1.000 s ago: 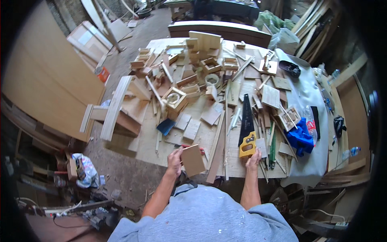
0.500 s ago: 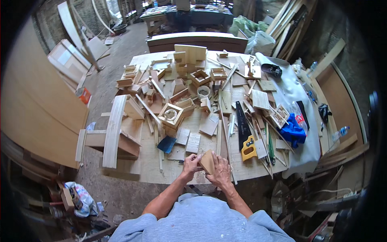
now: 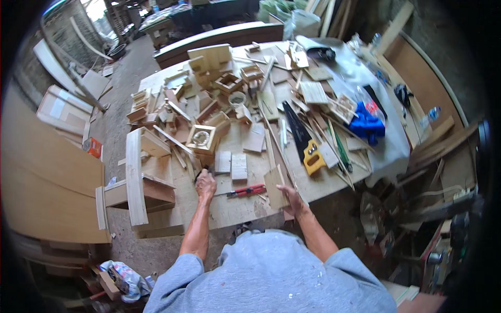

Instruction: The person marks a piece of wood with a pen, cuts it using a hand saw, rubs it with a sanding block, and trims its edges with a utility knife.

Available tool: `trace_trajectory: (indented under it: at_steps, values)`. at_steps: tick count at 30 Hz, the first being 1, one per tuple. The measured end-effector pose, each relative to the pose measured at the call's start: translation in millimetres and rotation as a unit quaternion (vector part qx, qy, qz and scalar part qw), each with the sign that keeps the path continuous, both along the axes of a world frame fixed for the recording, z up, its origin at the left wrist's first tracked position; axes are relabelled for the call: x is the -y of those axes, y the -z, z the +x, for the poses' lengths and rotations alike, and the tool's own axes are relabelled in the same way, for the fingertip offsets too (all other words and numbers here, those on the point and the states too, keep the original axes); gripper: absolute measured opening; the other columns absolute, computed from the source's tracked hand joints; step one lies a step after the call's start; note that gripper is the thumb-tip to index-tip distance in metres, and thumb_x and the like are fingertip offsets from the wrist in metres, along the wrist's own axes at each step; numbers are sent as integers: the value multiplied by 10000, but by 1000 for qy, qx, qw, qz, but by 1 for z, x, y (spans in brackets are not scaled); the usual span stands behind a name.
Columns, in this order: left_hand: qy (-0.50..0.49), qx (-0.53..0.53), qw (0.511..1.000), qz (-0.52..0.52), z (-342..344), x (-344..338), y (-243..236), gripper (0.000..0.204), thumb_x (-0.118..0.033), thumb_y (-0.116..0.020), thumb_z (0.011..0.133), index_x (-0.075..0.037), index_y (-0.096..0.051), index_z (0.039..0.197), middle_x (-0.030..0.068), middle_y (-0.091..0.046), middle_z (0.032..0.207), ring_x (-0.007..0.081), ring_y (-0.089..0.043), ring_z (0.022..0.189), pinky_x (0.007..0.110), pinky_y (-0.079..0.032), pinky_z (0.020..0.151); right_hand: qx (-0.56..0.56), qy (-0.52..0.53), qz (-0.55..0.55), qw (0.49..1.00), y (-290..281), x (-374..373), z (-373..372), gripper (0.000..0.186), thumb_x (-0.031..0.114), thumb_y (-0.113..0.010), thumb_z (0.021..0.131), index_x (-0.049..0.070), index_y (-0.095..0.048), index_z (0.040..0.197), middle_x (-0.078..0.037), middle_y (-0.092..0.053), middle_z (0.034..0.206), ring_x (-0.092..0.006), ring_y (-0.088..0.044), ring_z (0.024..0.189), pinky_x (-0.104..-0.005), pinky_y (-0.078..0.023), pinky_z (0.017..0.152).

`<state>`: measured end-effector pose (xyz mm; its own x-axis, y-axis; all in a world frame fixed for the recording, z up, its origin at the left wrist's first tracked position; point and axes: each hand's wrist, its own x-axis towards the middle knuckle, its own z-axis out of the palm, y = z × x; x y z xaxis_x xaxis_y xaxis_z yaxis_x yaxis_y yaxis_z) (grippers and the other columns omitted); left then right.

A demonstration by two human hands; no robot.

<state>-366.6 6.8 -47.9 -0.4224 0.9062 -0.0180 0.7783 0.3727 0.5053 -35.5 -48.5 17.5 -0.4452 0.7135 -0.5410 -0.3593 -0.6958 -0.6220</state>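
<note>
Out on the left of the bench, my left hand [image 3: 206, 183] is closed on a dark sheet of sandpaper, mostly hidden by the fingers. My right hand [image 3: 293, 199] grips a flat wooden board [image 3: 275, 188] by its right edge, near the bench's front. Between the hands lies a red-and-black handled tool [image 3: 247, 191] with a thin shaft; its kind is unclear. Two small pale wood blocks [image 3: 239, 167] rest just beyond it. A square wooden frame box [image 3: 201, 139] with a round opening stands past my left hand.
A handsaw [image 3: 308, 148] with a yellow handle lies to the right, beside thin wood strips and a blue cloth [image 3: 366, 124]. Small wooden boxes and offcuts crowd the far bench. A larger wooden piece [image 3: 136, 177] stands at the left edge.
My left hand has let go of the board and moved left to the dark sheet, taking hold of it. My right hand keeps the board. The red-handled tool has come into sight.
</note>
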Motion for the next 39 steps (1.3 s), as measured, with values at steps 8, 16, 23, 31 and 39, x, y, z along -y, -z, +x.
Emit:
trace_trajectory:
  at_steps: [8, 16, 23, 31, 39]
  values:
    - [-58, 276, 943, 175, 91, 39, -54, 237, -177, -548, 973, 27, -569, 1092, 90, -646, 906, 178, -586, 765, 327, -487, 699, 99, 31, 43, 994, 44, -17, 0, 457, 332, -513, 928, 3, -532, 1245, -107, -648, 1054, -205, -632, 910, -334, -513, 806]
    - [-26, 766, 642, 13, 150, 59, -44, 199, -140, -561, 967, -67, -578, 1152, 11, -628, 1018, 119, -603, 941, 295, -475, 901, 394, -93, 308, 861, 77, -6, -6, 586, 282, -457, 978, -12, -277, 1452, -296, -440, 1391, -406, -438, 1297, -414, -362, 1072]
    - [16, 718, 694, 52, 171, 66, -18, 182, -186, -558, 982, -94, -591, 1135, -2, -584, 1135, 109, -527, 1100, 308, -421, 965, 246, -80, 453, 853, 21, -1, -11, 760, 180, -504, 930, 183, -65, 1550, -219, -384, 1458, -273, -453, 1289, -357, -407, 1032]
    - [80, 706, 701, 51, 167, 57, -27, 208, -160, -568, 975, -98, -562, 1173, 4, -595, 1134, 111, -530, 1100, 278, -431, 947, -83, -97, 27, 991, -6, -14, 15, 628, 304, -660, 883, 106, -397, 1419, -18, -555, 1218, -150, -517, 1101, -383, -378, 1006]
    - [125, 629, 767, -17, 164, 54, -52, 551, -154, -682, 876, -39, -404, 1338, 79, -527, 1276, 167, -414, 1274, 329, -332, 1067, -19, 22, 37, 999, -23, -18, 18, 533, 430, -502, 982, 81, -432, 1378, -83, -576, 1261, -189, -599, 1071, -397, -500, 882]
